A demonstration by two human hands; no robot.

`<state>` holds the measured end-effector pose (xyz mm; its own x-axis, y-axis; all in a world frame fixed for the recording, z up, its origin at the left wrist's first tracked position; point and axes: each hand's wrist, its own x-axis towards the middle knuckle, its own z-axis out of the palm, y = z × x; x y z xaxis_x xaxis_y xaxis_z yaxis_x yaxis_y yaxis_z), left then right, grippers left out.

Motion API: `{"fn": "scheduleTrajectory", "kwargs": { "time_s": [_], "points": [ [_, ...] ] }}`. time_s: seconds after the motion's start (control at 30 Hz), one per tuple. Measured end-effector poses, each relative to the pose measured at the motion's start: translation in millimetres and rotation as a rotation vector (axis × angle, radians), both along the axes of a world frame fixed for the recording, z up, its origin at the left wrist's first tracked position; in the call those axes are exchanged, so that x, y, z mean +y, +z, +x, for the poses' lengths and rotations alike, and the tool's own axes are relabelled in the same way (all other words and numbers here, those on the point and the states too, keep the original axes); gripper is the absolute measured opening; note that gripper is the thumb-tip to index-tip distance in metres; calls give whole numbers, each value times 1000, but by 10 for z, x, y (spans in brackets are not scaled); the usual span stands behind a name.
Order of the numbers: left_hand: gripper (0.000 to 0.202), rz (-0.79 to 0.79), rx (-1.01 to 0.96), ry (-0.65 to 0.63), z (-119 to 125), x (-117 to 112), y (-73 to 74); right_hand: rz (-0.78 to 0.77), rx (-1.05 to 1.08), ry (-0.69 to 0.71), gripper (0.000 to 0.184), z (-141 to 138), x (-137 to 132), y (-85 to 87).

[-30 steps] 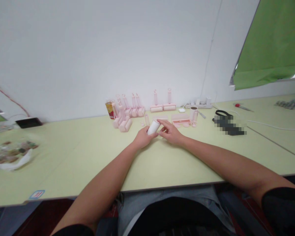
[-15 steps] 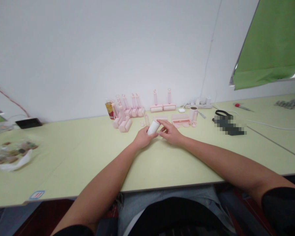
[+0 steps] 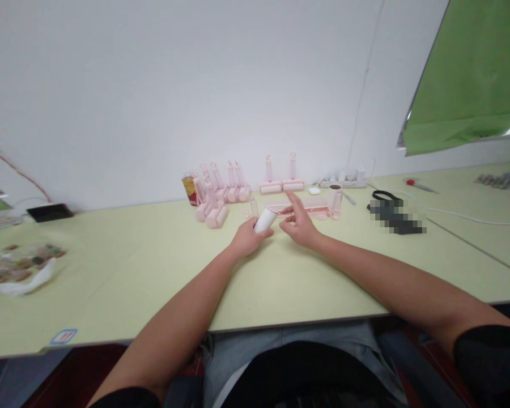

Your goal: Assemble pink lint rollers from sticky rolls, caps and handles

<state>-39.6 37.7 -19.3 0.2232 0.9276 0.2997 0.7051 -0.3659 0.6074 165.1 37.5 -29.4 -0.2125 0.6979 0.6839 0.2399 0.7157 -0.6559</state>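
Fingers (image 3: 290, 199) of the right hand (image 3: 300, 226) have come off the white roll (image 3: 265, 220): half a second ago they pinched its far end, now they are spread loose, index raised, holding nothing, just beside the roll's end. Left hand (image 3: 247, 238) unchanged, curled around the roll's near end, keeping it tilted just above the table (image 3: 110, 272), mid-desk in front of the person. Judgement: the roll is carried by the left hand alone for now, right hand free. Roll is a short smooth cylinder, matte white, looks like paper wrap. Table is pale yellow-green, flat, matte. Behind the hands: pink plastic roller handles (image 3: 221, 195), glossy, rounded, clustered; two more pink rollers (image 3: 280, 180) standing upright on their heads; a shallow pink tray (image 3: 312, 203); a brown-cored roll (image 3: 334, 195); a white power strip (image 3: 344, 181) against the wall; a small drink carton (image 3: 190, 190).
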Motion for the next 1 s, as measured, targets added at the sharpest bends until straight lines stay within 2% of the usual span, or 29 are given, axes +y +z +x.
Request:
{"fn": "scheduleTrajectory", "kwargs": {
  "time_s": [0.07,0.13,0.2,0.3,0.37,0.43,0.53,0.67,0.87,1.0],
  "points": [
    [56,-14,-20,-35,7,-10,-3,-65,-130,162,75,0,10,-10],
    [55,-23,-22,-55,19,-21,5,-70,-191,210,69,16,28,-13],
    [55,-14,-17,-45,33,-31,23,-9,-212,132,66,54,57,-9],
    [55,17,-9,-1,39,-33,52,74,-310,-102,56,155,135,11],
    [53,29,8,28,25,-26,62,79,-442,-272,45,246,204,26],
    [50,34,28,57,3,-14,64,67,-623,-377,40,334,273,36],
    [48,33,34,90,-19,-2,58,59,-826,-410,37,413,342,28],
    [49,30,31,86,-11,-8,50,28,-917,-393,34,412,354,-12],
    [49,47,60,52,2,-15,48,-41,-923,-389,30,375,305,-2],
    [48,50,76,60,-2,-12,51,5,-881,-445,29,354,277,39]
  ]
}}
